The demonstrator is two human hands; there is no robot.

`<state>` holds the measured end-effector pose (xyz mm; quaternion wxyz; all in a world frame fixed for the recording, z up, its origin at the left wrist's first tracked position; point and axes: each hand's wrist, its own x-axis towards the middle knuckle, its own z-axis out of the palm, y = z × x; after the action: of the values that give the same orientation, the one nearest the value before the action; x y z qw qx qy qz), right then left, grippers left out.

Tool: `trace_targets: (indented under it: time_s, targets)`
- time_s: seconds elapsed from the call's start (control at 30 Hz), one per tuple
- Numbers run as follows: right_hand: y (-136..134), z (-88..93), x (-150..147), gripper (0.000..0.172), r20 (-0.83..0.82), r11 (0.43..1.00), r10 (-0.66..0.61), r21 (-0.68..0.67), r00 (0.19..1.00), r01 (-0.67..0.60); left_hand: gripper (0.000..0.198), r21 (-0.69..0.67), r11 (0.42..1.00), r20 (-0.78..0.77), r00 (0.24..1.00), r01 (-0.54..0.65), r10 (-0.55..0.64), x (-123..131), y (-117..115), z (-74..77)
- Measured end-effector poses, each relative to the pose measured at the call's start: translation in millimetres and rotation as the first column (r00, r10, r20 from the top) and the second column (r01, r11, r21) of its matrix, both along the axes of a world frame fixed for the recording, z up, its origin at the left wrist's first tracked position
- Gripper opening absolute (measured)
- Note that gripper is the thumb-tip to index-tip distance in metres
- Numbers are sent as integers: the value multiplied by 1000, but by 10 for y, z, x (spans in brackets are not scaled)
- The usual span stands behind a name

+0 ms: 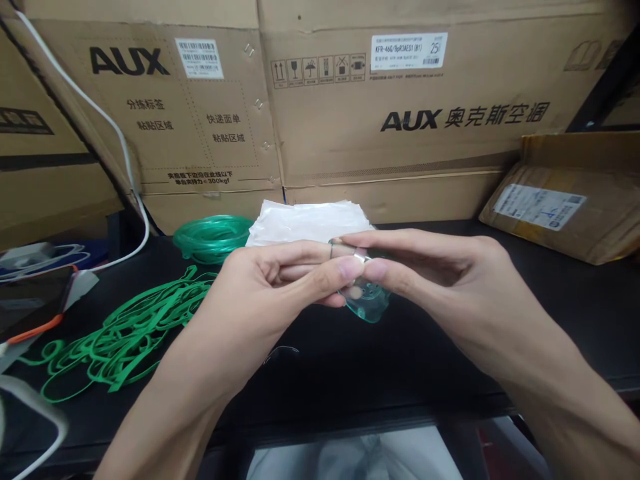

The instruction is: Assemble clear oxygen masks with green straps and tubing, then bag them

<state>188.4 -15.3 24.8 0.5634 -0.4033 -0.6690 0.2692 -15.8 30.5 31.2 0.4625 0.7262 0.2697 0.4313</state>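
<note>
Pinching from both sides, my left grip (pixel 270 283) and right grip (pixel 465 287) meet above the black tabletop (pixel 435 363), thumb tip beside thumb tip, at a small silver metal strip (pixel 360 255). Each has thumb in front and fingers behind, grasping the top edge of a translucent green mask-like piece (pixel 367 308), which hangs below the thumbs near the middle of my view, apparently held off the tabletop. I judge the step in hand to be close fingertip work on that strip; whether it is being fitted, bent or only checked I cannot tell, since my thumbs hide most of the join. As I read it, the next move calls for even pressure from both thumbs without crushing the thin body beneath. Just behind my grips lies a white stack of sheets (pixel 310 220), with a coil of green tubing (pixel 213 235) on its left. Nearer the camera, a tangle of flat green straps (pixel 133 333) runs partly behind my left forearm, so I would keep that wrist raised. Large cartons (pixel 325 140) stand along the back.
</note>
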Motion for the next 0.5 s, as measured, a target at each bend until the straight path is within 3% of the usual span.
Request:
trace_targets:
  time_s: [0.2,0.33,0.5]
  targets:
    - [-6,10,23,22,-15,997,72,-14,997,-72,8,-55,996,-47,997,-70,68,29,-35,54]
    - [-5,31,38,24,-14,993,116,-26,993,-116,4,-135,989,16,998,-55,57,81,-48,60]
    - [30,12,38,25,-40,990,141,-28,989,-142,11,-78,996,-2,999,-36,36,46,-10,7]
